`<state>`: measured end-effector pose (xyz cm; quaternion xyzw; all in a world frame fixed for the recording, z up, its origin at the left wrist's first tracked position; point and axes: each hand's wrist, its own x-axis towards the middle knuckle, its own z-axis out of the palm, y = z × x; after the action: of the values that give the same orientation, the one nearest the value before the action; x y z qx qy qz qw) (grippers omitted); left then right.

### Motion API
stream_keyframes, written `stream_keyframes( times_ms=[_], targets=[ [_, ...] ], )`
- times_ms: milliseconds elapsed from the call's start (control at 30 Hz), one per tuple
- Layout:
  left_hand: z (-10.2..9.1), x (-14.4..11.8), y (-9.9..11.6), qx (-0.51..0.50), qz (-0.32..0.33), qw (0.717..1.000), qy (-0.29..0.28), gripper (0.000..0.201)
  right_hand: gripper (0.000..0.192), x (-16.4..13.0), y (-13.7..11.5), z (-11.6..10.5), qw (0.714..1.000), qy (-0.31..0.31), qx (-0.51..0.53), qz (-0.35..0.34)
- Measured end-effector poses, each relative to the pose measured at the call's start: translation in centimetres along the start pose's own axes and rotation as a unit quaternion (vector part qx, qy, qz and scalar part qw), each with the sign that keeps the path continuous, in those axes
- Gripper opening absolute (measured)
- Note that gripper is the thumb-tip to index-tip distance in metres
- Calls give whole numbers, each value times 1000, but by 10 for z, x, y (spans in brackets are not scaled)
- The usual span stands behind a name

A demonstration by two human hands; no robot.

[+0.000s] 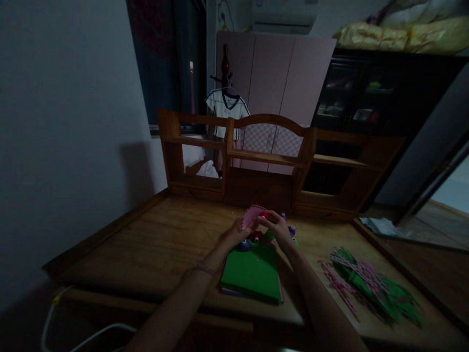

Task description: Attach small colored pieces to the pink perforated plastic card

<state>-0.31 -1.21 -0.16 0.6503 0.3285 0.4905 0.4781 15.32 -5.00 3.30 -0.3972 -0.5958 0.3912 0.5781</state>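
A pink piece (251, 216) with a scalloped, dotted edge is held up above the desk (176, 239), just beyond a green stack (251, 274). The fingers of the left hand (240, 232) are closed on its lower part, leaving the upper part standing clear. At its right side, the fingers of the right hand (277, 226) are drawn close together in a narrow pinch around a small red piece (264, 214), which is against or just beside the pink one; which of the two cannot be told.

Below the hands sit a purple ball with an eye (245, 245), at the far left corner of the green stack, and a red ball with an eye (257, 236), partly hidden. Near the right wrist are two more purple balls (292, 231) and a bright green one (295, 242). The green stack has pink and darker sheets showing beneath its edges.

Well apart to the right, green, pink and red strips (373, 283) lie in a loose heap. Behind everything stands a wooden shelf unit (269, 157), with a white shirt (227, 110) hanging beyond it.
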Motion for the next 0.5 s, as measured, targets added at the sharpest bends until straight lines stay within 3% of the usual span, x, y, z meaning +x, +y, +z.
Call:
stream_keyframes(
  times_ms=[200,500],
  targets=[
    [-6,1,-14,18,26,999,-13,39,36,1,2,0,1000,-7,14,-1],
    [8,1,5,-10,20,1000,2,39,41,0,3,2,999,11,23,20]
  ],
)
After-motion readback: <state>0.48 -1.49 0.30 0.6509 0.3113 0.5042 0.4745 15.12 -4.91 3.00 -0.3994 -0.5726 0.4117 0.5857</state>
